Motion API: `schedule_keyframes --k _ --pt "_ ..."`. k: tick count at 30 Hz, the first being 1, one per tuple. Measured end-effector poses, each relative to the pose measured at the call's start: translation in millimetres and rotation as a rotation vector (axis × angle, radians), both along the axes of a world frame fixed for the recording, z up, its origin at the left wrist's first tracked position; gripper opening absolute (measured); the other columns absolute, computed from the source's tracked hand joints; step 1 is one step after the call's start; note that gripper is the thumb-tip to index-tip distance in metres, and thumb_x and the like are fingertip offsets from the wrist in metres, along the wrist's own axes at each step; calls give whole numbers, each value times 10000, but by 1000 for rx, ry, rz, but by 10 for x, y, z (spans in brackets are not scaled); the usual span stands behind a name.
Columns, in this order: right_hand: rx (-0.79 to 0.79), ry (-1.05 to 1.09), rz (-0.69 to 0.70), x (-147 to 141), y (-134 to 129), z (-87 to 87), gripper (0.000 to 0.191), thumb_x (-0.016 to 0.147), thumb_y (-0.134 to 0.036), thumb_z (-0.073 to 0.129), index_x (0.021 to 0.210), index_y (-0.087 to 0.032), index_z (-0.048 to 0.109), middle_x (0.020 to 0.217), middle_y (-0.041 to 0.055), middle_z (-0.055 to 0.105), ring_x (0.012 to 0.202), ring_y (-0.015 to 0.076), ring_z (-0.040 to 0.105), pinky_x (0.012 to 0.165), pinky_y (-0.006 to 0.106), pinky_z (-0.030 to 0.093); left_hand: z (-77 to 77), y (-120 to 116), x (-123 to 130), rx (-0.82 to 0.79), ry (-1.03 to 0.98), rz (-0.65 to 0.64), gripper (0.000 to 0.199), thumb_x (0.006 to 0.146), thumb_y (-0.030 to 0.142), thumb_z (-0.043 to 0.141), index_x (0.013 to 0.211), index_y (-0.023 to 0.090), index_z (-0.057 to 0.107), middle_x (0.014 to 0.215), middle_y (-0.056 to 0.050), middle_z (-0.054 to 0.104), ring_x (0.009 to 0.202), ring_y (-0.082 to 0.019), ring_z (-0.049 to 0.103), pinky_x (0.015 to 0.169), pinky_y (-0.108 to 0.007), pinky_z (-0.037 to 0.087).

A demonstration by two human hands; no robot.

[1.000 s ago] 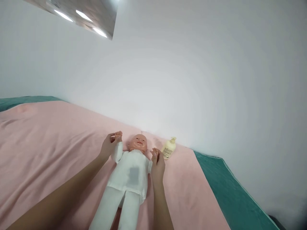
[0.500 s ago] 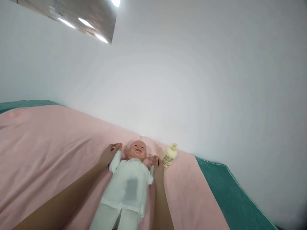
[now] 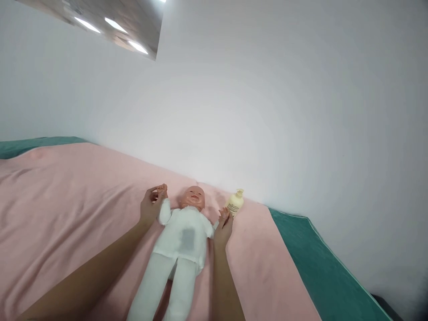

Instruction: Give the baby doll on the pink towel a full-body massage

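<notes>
A baby doll [image 3: 180, 236] with a white cloth body and a grey patch on its belly lies face up on the pink sheet [image 3: 267, 258]. My left hand [image 3: 150, 205] is closed around the doll's hand at the left, its fingers curled behind the small plastic fingers. On the other side, my right hand [image 3: 224, 227] grips the doll's other hand. Both of the doll's arms are bent up beside its head. Just beyond my right hand stands a pale yellow pump bottle [image 3: 236, 201], its lower part partly covered by the hands.
A plain white wall [image 3: 240, 98] rises directly behind the sheet. Green covering [image 3: 327, 263] shows past the sheet at the right and far left. High on the wall at the upper left hangs a reflective panel [image 3: 133, 22] showing lights.
The doll's hands, held in mine, have moved: the right one outward toward the bottle, the left one slightly up. The view has shifted, so more of the doll's legs shows.
</notes>
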State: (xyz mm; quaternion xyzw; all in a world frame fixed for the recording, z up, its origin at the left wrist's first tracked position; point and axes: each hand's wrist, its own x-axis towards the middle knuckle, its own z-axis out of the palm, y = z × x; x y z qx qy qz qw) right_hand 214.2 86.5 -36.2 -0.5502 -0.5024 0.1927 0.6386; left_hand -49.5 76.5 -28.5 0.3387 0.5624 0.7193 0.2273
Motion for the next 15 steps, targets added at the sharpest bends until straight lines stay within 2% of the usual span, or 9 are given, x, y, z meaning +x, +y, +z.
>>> schedule_keyframes --k 4,6,8,10,12,15 --pt "11 46 -85 103 -347 -33 441 936 -448 512 1295 -193 489 1289 111 537 1102 236 566 946 457 461 -74 -279 -180 -3 83 121 534 723 500 673 1141 187 559 914 -61 660 799 -195 633 686 -294 509" --pt "-4 74 -119 163 -559 -80 510 930 -447 511 1349 -168 429 1318 134 518 1146 254 549 961 451 447 -149 -506 -280 -57 121 160 552 728 499 666 1171 196 537 951 -60 657 813 -197 636 703 -300 510" --pt "-34 99 -129 208 -787 -145 560 925 -462 483 1388 -165 378 1334 155 512 1172 252 540 955 400 455 -238 -780 -364 -131 170 178 579 730 520 661 1203 218 519 997 -56 654 831 -202 641 704 -306 512" --pt "-71 117 -117 235 -1011 -215 602 900 -472 490 1397 -157 361 1322 165 526 1167 247 551 925 353 476 -320 -1064 -427 -223 245 160 617 717 542 667 1229 235 508 997 -48 660 842 -217 646 695 -313 516" --pt "-109 116 -97 247 -1204 -272 609 867 -467 531 1377 -165 388 1307 157 542 1154 244 563 909 333 484 -371 -1308 -468 -309 338 83 650 712 546 669 1258 239 494 978 -47 672 855 -236 654 692 -323 521" --pt "-151 93 -84 252 -1386 -304 577 850 -449 548 1351 -189 424 1310 133 543 1159 239 559 936 334 467 -385 -1529 -492 -365 443 -36 658 750 524 635 1313 234 453 1025 -63 681 893 -250 663 711 -330 527"
